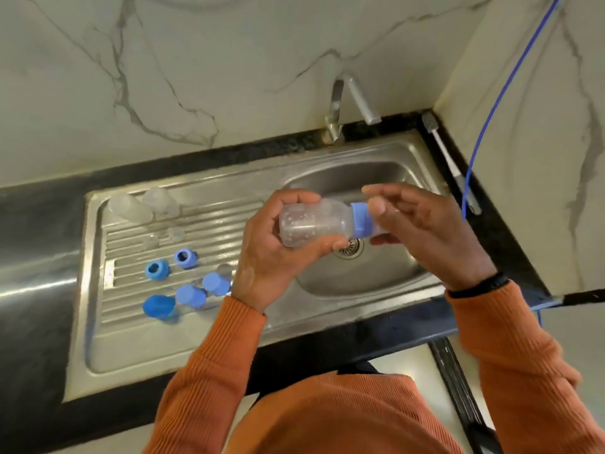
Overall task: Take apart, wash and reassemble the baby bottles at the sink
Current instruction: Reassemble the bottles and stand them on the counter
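Midway, roughly: your left hand [271, 253] grips the bottle [311, 224] sideways over the sink [376, 280]; right hand [422, 231] fingers curl round its blue collar [360, 221]. Loose rings [172, 263], caps and clear parts sit on the drainboard; reassembly remains.

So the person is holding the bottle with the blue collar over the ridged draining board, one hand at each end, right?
Not quite. The head view shows the bottle with the blue collar held over the sink bowl, above the drain, not the draining board. The left hand grips its body and the right hand is at the collar end.
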Demonstrator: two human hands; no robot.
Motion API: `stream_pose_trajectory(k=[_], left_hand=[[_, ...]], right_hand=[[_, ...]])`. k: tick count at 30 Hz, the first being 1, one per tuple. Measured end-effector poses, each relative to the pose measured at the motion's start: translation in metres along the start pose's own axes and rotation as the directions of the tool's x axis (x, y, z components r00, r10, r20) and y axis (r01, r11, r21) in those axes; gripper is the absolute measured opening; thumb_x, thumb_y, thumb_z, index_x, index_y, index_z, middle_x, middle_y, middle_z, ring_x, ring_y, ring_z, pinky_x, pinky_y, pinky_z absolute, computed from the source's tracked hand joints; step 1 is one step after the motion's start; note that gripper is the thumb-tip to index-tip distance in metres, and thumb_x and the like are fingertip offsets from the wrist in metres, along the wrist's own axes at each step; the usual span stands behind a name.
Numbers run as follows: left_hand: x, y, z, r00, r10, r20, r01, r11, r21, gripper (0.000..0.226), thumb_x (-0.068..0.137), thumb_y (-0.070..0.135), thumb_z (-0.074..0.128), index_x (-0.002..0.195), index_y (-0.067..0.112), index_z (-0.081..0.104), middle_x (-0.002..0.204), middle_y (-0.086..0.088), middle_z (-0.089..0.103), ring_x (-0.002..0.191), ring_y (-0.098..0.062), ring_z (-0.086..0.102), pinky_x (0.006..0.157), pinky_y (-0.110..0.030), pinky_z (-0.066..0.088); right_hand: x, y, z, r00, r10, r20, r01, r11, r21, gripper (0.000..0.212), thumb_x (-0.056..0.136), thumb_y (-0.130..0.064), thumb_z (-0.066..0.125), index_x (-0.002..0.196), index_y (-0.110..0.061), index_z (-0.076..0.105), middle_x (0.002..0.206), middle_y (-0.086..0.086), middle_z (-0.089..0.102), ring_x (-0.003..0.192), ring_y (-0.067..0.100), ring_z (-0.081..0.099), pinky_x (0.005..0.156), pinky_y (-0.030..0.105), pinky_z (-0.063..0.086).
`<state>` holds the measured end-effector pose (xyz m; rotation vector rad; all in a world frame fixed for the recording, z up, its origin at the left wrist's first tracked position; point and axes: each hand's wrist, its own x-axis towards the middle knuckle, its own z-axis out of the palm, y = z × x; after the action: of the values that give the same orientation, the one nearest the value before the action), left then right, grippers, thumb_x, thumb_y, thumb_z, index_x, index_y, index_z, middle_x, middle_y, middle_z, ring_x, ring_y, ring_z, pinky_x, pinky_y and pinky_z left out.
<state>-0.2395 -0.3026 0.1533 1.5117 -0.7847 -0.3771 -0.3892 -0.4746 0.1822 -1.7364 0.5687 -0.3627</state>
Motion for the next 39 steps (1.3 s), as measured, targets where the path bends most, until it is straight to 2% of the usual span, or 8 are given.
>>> stream_pose_trajectory(k=[4, 8, 10, 18, 22, 28, 32, 39], left_hand=[[-0.006, -0.013, 0.025, 0.993, -0.101, -0.055, 0.102, 0.995, 0.021, 0.056, 0.062, 0.039, 0.097, 0.110, 0.035, 0.069, 0.109, 0.017, 0.072, 0.097, -0.003, 0.070, 0.074, -0.012, 0.052], [-0.004, -0.023, 0.048, 0.986, -0.149, -0.076, 0.153, 0.988, 0.038, 0.057, 0.062, 0.040, 0.098, 0.110, 0.037, 0.067, 0.109, 0.016, 0.071, 0.097, -0.006, 0.071, 0.071, -0.013, 0.054], [-0.002, -0.027, 0.059, 0.979, -0.178, -0.097, 0.183, 0.982, 0.043, 0.058, 0.062, 0.043, 0.098, 0.111, 0.037, 0.067, 0.109, 0.013, 0.072, 0.098, -0.011, 0.071, 0.072, -0.016, 0.055], [-0.001, -0.045, 0.079, 0.949, -0.239, -0.206, 0.248, 0.969, 0.017, 0.058, 0.062, 0.036, 0.098, 0.112, 0.029, 0.068, 0.108, 0.013, 0.072, 0.096, -0.008, 0.072, 0.069, -0.017, 0.056], [-0.007, -0.051, 0.079, 0.935, -0.255, -0.248, 0.264, 0.965, 0.002, 0.059, 0.062, 0.040, 0.097, 0.112, 0.031, 0.068, 0.109, 0.012, 0.072, 0.097, -0.010, 0.072, 0.070, -0.017, 0.056], [-0.019, -0.059, 0.059, 0.919, -0.266, -0.291, 0.273, 0.962, -0.017, 0.060, 0.062, 0.050, 0.096, 0.112, 0.033, 0.067, 0.111, 0.007, 0.071, 0.099, -0.019, 0.071, 0.073, -0.023, 0.057], [-0.029, -0.066, 0.038, 0.922, -0.252, -0.294, 0.280, 0.958, 0.059, 0.059, 0.063, 0.053, 0.094, 0.112, 0.038, 0.064, 0.114, 0.011, 0.070, 0.103, -0.020, 0.069, 0.077, -0.026, 0.058], [-0.055, -0.079, -0.008, 0.864, -0.320, -0.388, 0.332, 0.942, -0.038, 0.059, 0.061, 0.050, 0.097, 0.110, 0.038, 0.066, 0.113, 0.010, 0.072, 0.105, -0.015, 0.070, 0.079, -0.023, 0.058]], right_hand=[[0.006, 0.033, -0.024, 0.993, -0.029, 0.117, 0.024, 0.999, 0.047, 0.052, 0.069, -0.025, 0.089, 0.119, -0.023, 0.073, 0.116, 0.000, 0.077, 0.102, 0.021, 0.076, 0.090, 0.035, 0.062], [0.022, 0.051, -0.040, 0.981, 0.072, 0.178, -0.090, 0.991, 0.095, 0.026, 0.088, -0.041, 0.076, 0.100, -0.018, 0.080, 0.086, 0.010, 0.079, 0.074, 0.026, 0.078, 0.068, 0.031, 0.063], [0.032, 0.058, -0.047, 0.966, 0.162, 0.201, -0.172, 0.985, 0.032, 0.039, 0.096, -0.054, 0.064, 0.095, -0.018, 0.079, 0.082, 0.010, 0.079, 0.069, 0.027, 0.077, 0.063, 0.034, 0.064], [0.059, 0.082, -0.077, 0.920, -0.011, 0.392, 0.008, 1.000, 0.009, 0.059, 0.070, -0.035, 0.094, 0.124, -0.028, 0.071, 0.127, -0.006, 0.072, 0.117, 0.016, 0.070, 0.098, 0.035, 0.059], [0.069, 0.088, -0.065, 0.924, -0.003, 0.383, -0.031, 0.996, 0.083, 0.042, 0.076, -0.023, 0.090, 0.115, -0.030, 0.077, 0.116, 0.000, 0.076, 0.104, 0.017, 0.075, 0.083, 0.030, 0.063], [0.079, 0.086, -0.031, 0.903, 0.123, 0.412, -0.170, 0.982, 0.079, 0.033, 0.086, -0.045, 0.079, 0.101, -0.016, 0.079, 0.082, 0.015, 0.077, 0.069, 0.029, 0.076, 0.067, 0.032, 0.064], [0.077, 0.088, -0.001, 0.861, 0.232, 0.452, -0.287, 0.956, 0.056, 0.053, 0.086, -0.054, 0.071, 0.092, -0.001, 0.075, 0.078, 0.018, 0.075, 0.058, 0.024, 0.070, 0.061, 0.035, 0.061], [0.080, 0.084, 0.051, 0.863, 0.114, 0.492, -0.144, 0.989, 0.022, 0.052, 0.069, -0.052, 0.091, 0.114, -0.035, 0.074, 0.109, -0.004, 0.078, 0.102, 0.013, 0.075, 0.080, 0.021, 0.059]])
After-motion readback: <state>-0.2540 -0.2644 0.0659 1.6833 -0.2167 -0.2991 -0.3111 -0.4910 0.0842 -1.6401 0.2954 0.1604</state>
